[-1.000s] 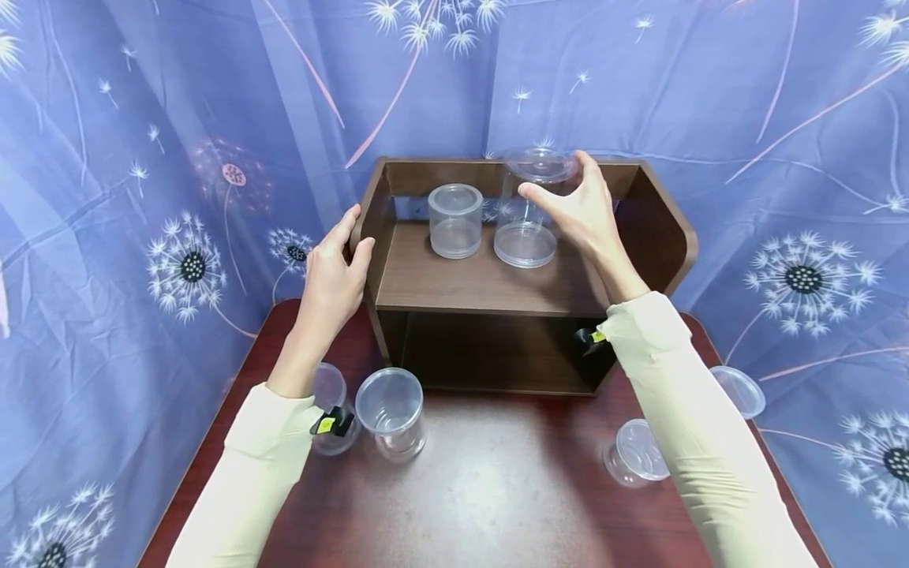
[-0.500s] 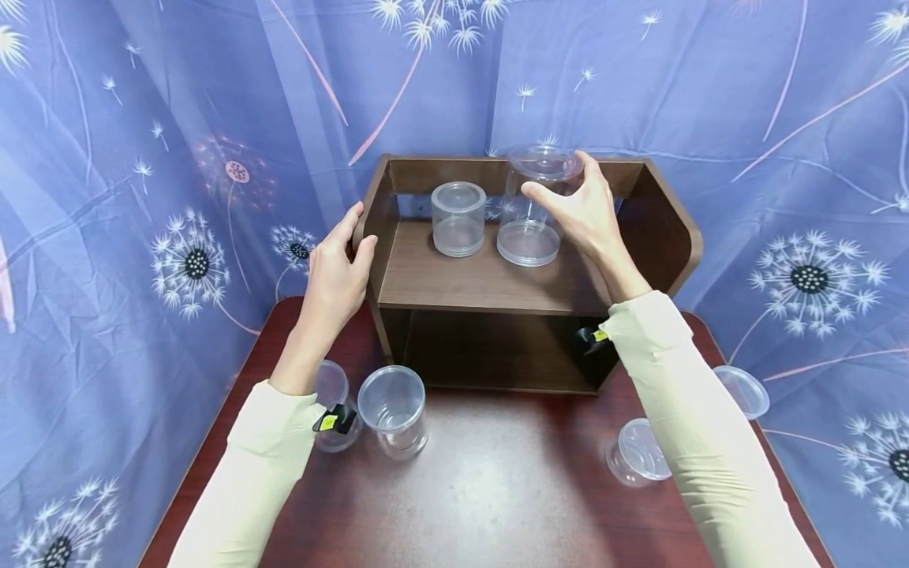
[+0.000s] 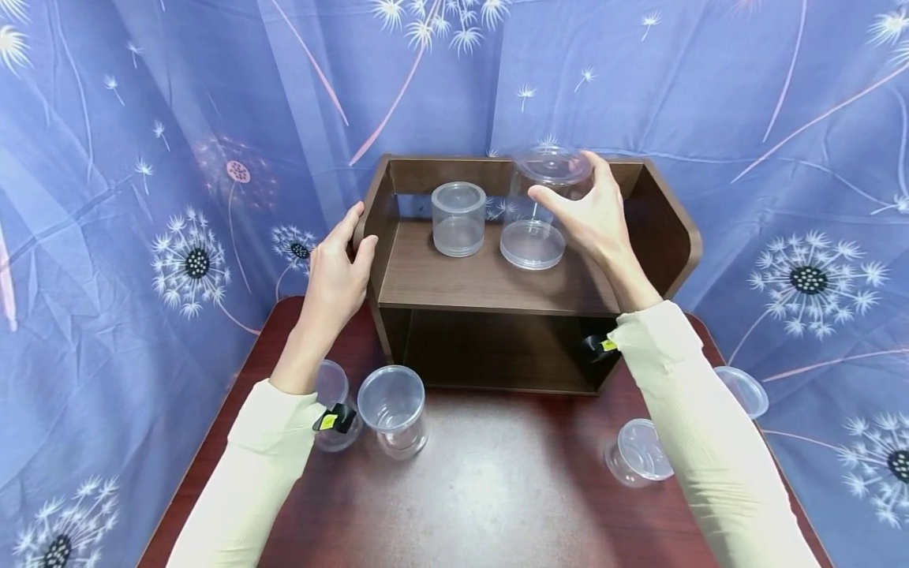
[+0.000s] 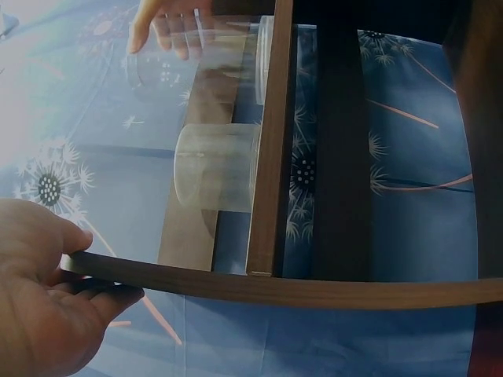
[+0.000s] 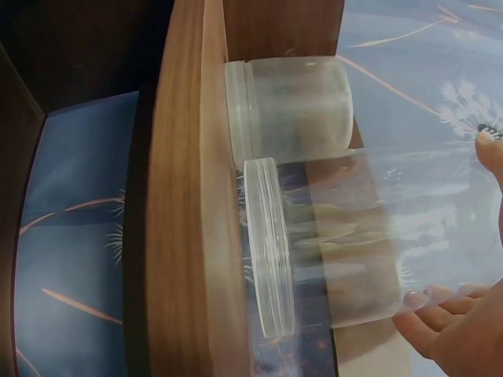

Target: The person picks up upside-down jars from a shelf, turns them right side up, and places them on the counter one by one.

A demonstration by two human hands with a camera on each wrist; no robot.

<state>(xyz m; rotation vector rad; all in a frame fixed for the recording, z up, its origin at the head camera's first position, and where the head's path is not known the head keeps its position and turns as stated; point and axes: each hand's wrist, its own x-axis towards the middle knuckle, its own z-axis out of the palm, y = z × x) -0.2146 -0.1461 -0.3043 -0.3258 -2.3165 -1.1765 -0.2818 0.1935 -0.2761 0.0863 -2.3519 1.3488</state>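
Observation:
My right hand (image 3: 585, 209) holds a tall clear plastic jar (image 3: 534, 201) near its upper end, thumb on one side and fingers on the other. The jar stands lid-down over the upper shelf board; the right wrist view shows its ridged lid (image 5: 269, 247) close to the wood, and I cannot tell if they touch. To its left a shorter frosted jar (image 3: 458, 221) rests on the same board, also lid-down. My left hand (image 3: 339, 264) grips the front edge of the brown shelf unit's left side panel (image 4: 236, 287), thumb and fingers on opposite faces.
Below is the dark lower compartment (image 3: 497, 351). On the red-brown table (image 3: 483, 505), a clear jar (image 3: 393, 410) stands at left, another (image 3: 334, 430) partly behind my left wrist. A clear container (image 3: 635, 454) and a round lid-like piece (image 3: 742, 390) lie by my right sleeve.
My right hand and the tall jar have shifted slightly to the right, away from the shorter jar. My left hand has kept its grip on the side panel.

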